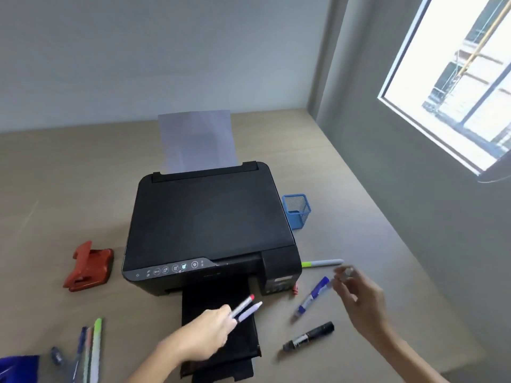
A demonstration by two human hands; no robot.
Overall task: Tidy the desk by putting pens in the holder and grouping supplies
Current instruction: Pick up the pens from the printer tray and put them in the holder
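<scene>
Nearby, blue mesh holder [297,210] apparently empty

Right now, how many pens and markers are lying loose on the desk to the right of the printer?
3: a green-tipped pen by the printer's corner, a blue marker below it, a black marker nearest. More may be hidden.

A beige table [69,189] was seen beneath a black printer [210,222], from which pale lilac paper [197,142] rose. A blue mesh holder [296,210], a red-orange hole punch [88,268], a blue-and-white marker [312,297], a black marker [309,337] and a grey pen with a lime cap [322,263] were noted.
</scene>
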